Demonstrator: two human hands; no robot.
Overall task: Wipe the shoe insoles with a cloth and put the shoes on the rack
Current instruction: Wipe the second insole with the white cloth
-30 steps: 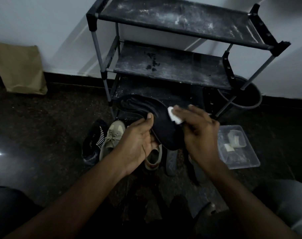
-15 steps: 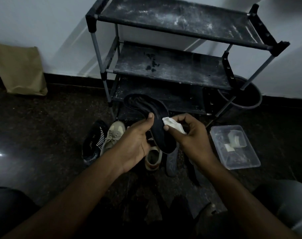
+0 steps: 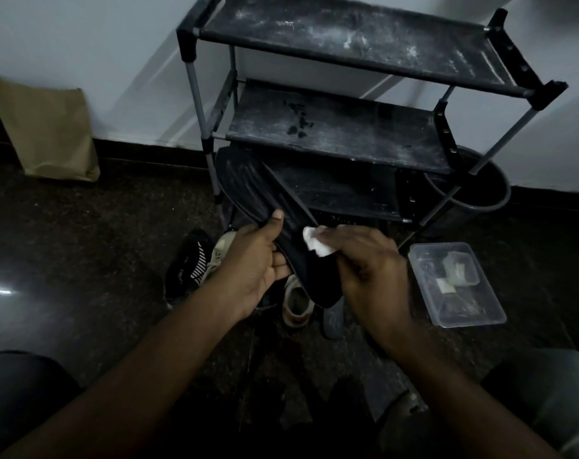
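A long black insole point(image 3: 248, 187) slants from upper left to lower right in front of the rack. My left hand point(image 3: 258, 263) grips its left edge, thumb on top. My right hand point(image 3: 371, 266) pinches a small white cloth point(image 3: 316, 245) and presses it on the insole's middle. The black three-shelf shoe rack point(image 3: 341, 134) stands against the wall with dusty, bare shelves. On the floor under my hands lie a black striped shoe point(image 3: 189, 263), a beige sneaker point(image 3: 220, 256), a second beige sneaker point(image 3: 296, 303) and a dark grey insole point(image 3: 333, 319).
A clear plastic box point(image 3: 457, 283) with small pieces inside sits on the floor to the right. A dark bucket point(image 3: 480, 190) stands behind the rack's right leg. A brown paper bag point(image 3: 46, 127) leans on the wall at left. My knees frame the bottom corners.
The insole has swung so its far end points further up and left. My right hand with the cloth drew back toward me, then moved onto the insole's middle again.
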